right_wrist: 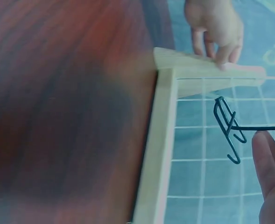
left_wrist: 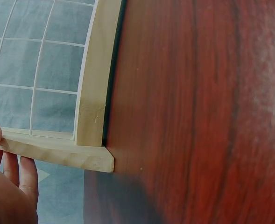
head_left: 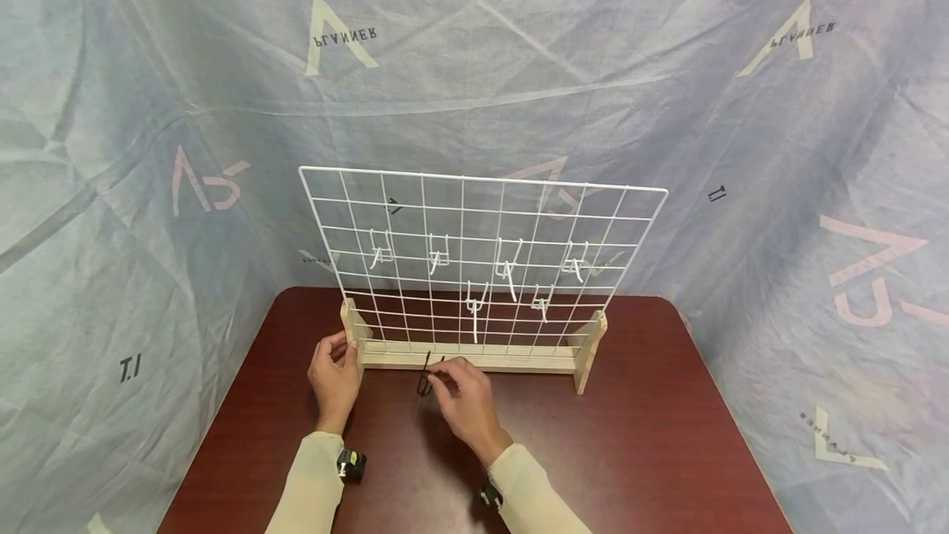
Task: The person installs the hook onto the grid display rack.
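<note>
My right hand [head_left: 469, 404] pinches a black wire hook [right_wrist: 227, 125] by its straight prong, between thumb and fingers. In the right wrist view the hook's frame, with two bent ends, faces away from the fingertips, in front of the grid. My left hand [head_left: 334, 371] holds the left side board [left_wrist: 58, 153] of a wooden stand, thumb on one face and fingers on the other. Upright in this stand is a white wire grid panel [head_left: 482, 179]. Several white hooks, such as a long-pronged one [head_left: 507, 269], hang across its middle rows.
The stand's wooden crossbar [head_left: 519, 363] runs between the left board and the right side board [head_left: 589, 353]. Beneath is a dark red wood-grain table [head_left: 652, 452]. Grey printed cloth [head_left: 474, 39] hangs behind and on both sides.
</note>
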The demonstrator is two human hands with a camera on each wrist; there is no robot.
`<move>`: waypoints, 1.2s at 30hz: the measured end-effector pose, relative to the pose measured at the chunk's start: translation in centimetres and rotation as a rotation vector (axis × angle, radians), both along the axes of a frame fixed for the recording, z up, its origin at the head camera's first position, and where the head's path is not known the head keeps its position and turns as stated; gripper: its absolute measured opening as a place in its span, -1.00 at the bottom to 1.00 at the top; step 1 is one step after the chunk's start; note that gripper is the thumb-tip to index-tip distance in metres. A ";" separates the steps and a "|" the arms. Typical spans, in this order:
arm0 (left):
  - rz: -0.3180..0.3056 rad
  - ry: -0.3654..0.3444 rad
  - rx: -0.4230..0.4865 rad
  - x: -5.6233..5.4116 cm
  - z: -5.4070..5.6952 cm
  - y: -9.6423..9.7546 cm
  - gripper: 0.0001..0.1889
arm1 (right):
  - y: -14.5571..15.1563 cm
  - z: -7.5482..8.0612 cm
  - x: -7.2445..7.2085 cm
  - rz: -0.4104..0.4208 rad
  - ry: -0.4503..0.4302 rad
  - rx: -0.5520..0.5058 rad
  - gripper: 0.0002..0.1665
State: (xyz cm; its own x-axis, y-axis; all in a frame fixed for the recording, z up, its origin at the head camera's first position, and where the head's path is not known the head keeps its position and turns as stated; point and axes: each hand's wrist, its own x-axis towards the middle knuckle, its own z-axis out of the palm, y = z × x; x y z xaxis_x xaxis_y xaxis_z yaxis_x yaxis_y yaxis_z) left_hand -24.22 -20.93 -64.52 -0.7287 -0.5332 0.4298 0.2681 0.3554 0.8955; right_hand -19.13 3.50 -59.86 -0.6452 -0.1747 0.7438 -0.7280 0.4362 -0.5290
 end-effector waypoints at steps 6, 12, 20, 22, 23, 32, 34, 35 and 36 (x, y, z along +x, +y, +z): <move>0.004 -0.008 -0.006 0.0 0.2 0.0 -0.75 | -0.8 2.4 -0.3 0.023 0.080 0.033 -0.81; 0.002 -0.022 -0.011 0.1 0.2 0.0 -0.74 | -1.6 4.1 -0.4 0.027 0.123 0.044 -0.84; -0.005 -0.011 -0.013 0.1 0.1 -0.1 -0.75 | -2.5 6.0 -0.8 0.024 0.170 0.031 -0.85; -0.002 -0.006 -0.015 0.1 0.1 -0.1 -0.75 | -2.6 6.5 -0.9 0.014 0.189 0.029 -0.84; 0.000 -0.004 -0.016 0.1 0.1 -0.1 -0.75 | -2.7 6.8 -1.0 0.011 0.200 0.027 -0.83; -0.009 -0.019 -0.017 0.1 0.1 -0.2 -0.74 | -3.1 8.7 -1.9 -0.011 0.271 0.015 -0.84; -0.014 -0.029 -0.015 0.1 0.1 -0.2 -0.75 | -3.2 9.0 -2.2 -0.007 0.274 0.016 -0.86; -0.018 -0.032 -0.013 0.1 0.1 -0.2 -0.75 | -3.3 9.2 -2.3 -0.005 0.275 0.018 -0.86; -0.021 -0.031 -0.011 0.1 0.1 -0.3 -0.75 | -3.3 9.3 -2.4 -0.006 0.276 0.022 -0.86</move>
